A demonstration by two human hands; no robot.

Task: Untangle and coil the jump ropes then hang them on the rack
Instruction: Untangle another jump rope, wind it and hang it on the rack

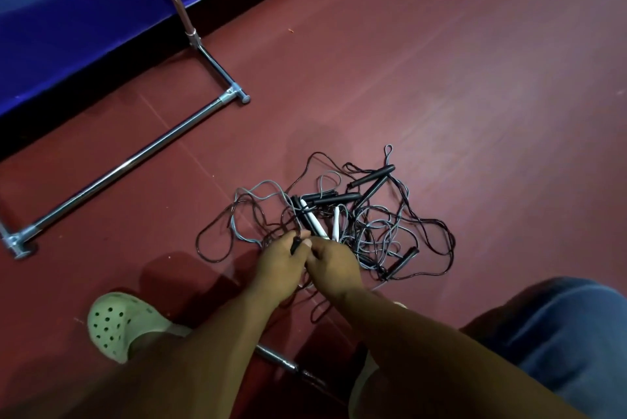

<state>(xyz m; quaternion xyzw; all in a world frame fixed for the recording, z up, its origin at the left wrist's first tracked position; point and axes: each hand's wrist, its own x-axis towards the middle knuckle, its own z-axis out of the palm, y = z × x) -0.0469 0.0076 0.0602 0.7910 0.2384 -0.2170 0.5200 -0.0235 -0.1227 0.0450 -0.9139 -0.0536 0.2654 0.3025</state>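
1. The rack [129,164] stands well left of the pile, its chrome base on the floor [441,79].
2. The left hand [276,264] pinches a black handle [296,245] at the pile's near edge; the right hand [334,266] presses close beside it, fingers curled; what it holds I cannot tell.
3. The jump ropes [336,221] sprawl just beyond and right of both hands; likely light, limp, snag-prone cords; the stiff handles look best to grasp.
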